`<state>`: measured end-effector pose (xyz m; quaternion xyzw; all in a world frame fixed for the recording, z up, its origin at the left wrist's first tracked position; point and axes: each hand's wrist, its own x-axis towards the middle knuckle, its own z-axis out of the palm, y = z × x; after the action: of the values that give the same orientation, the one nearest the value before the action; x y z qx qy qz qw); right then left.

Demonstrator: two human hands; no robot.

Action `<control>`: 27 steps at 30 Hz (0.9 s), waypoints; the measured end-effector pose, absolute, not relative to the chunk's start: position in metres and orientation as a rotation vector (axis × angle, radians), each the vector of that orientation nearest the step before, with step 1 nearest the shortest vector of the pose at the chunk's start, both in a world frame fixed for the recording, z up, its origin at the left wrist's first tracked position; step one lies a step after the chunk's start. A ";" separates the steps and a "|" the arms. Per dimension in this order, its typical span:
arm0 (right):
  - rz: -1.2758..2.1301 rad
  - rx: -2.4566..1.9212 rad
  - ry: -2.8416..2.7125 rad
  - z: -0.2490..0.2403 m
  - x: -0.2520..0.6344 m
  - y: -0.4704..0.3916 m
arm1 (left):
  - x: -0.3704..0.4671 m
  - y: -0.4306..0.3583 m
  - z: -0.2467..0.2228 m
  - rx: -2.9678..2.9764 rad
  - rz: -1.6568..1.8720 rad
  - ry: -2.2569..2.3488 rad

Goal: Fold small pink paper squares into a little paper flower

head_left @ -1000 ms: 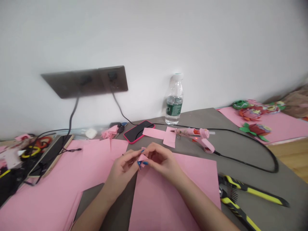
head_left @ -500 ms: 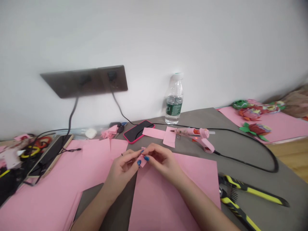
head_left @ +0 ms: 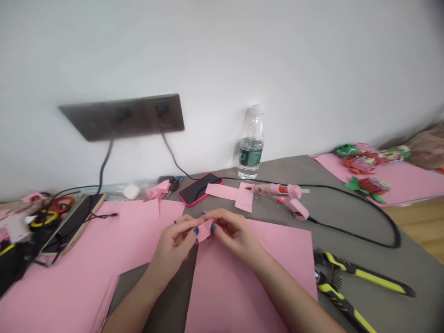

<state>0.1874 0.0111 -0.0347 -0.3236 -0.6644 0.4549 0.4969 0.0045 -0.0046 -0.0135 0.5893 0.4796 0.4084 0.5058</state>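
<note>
Between my two hands is a small piece of pink paper (head_left: 204, 231), held above the table's middle. My left hand (head_left: 176, 243) pinches its left side with thumb and fingers. On the other side, my right hand (head_left: 234, 231) grips its right edge, the thumb in front and the fingers along the top. Beneath my right forearm lies a large pink sheet (head_left: 225, 291). Just beyond my hands are pink paper strips (head_left: 225, 191), with the nozzle of a pink glue gun (head_left: 277, 190) resting over them.
A phone in a pink case (head_left: 199, 189) and a water bottle (head_left: 251, 143) stand behind. Yellow-black pliers (head_left: 364, 275) lie at right, near the glue gun's cable (head_left: 354, 240). Pink sheets (head_left: 62, 277) and another phone (head_left: 72, 224) are at left. Paper flowers (head_left: 373, 185) sit far right.
The small pink paper has turned between my fingers and shows a larger flat face. My right thumb has shifted slightly to the right along it.
</note>
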 end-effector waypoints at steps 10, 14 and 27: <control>0.920 -0.825 -1.578 -0.033 0.187 0.015 | 0.009 -0.005 -0.012 1.309 0.954 1.176; 0.814 -0.768 -1.645 -0.031 0.187 0.014 | 0.009 -0.005 -0.013 1.235 0.885 1.216; 0.533 -0.728 -1.785 -0.036 0.185 0.014 | 0.012 -0.002 -0.013 0.989 0.993 1.174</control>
<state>0.1847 0.0140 -0.0358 -0.3065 -0.7509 0.2244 0.5403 0.0122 -0.0020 -0.0128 0.4284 0.5086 0.4302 0.6105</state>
